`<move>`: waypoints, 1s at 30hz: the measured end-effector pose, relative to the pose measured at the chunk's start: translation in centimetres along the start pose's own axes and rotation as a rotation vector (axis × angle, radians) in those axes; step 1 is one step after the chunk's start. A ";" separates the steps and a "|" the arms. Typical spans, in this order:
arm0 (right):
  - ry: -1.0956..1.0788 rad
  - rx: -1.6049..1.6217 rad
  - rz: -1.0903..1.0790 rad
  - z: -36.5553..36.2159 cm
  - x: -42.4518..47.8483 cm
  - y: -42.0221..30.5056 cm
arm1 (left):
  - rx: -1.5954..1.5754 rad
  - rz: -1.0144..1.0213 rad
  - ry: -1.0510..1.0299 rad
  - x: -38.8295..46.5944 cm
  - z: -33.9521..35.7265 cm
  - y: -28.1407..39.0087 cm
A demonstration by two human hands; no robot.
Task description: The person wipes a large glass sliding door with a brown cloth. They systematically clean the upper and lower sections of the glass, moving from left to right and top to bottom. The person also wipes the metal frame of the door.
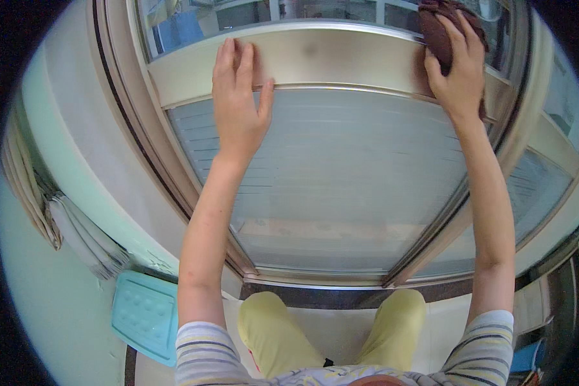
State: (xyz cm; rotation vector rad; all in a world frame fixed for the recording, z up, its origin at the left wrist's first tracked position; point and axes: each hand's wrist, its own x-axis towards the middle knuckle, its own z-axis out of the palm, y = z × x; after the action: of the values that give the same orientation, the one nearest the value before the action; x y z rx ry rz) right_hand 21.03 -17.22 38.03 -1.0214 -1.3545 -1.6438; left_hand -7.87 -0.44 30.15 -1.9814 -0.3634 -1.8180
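Observation:
Before me stands a sliding door whose lower glass pane [347,159] looks frosted, with fine horizontal lines. A wide cream-coloured metal crossbar [328,58] divides it from the clear upper pane [309,14]. My left hand [239,96] rests flat on the crossbar's left part, fingers spread, holding nothing. At the upper right my right hand [456,72] has hold of a dark brown cloth [436,38], pressed against the glass and bar near the door's right edge. Part of the cloth is hidden behind that hand.
A turquoise plastic lid or box [144,316] is at the lower left by the pale green wall [34,289]. Gathered curtains [77,231] hang on the left. The metal door track [313,282] runs along the floor, and another glazed panel [535,193] is on the right.

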 end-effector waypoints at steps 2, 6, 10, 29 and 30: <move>-0.030 0.002 -0.066 -0.6 0.2 -0.5 | -0.008 0.007 0.007 -0.3 0.4 -0.3; -0.027 -0.049 -0.075 -1.7 0.6 0.8 | 0.007 0.066 0.020 0.2 0.2 -1.0; -0.063 -0.090 0.071 -3.7 -0.2 3.7 | -0.043 0.038 -0.063 -0.6 -0.5 -1.0; -0.358 0.025 0.188 -1.6 10.3 0.1 | -0.303 -0.622 -0.523 10.2 -12.2 4.7; -0.355 0.009 0.282 -1.7 11.3 0.2 | -0.300 -0.648 -0.546 11.0 -12.8 4.7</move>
State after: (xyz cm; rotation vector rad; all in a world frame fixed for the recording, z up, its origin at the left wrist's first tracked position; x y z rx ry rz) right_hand 16.57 -19.68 48.29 -1.4776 -1.3621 -1.2875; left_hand -15.74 -11.59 41.10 -2.8077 -1.0551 -1.6970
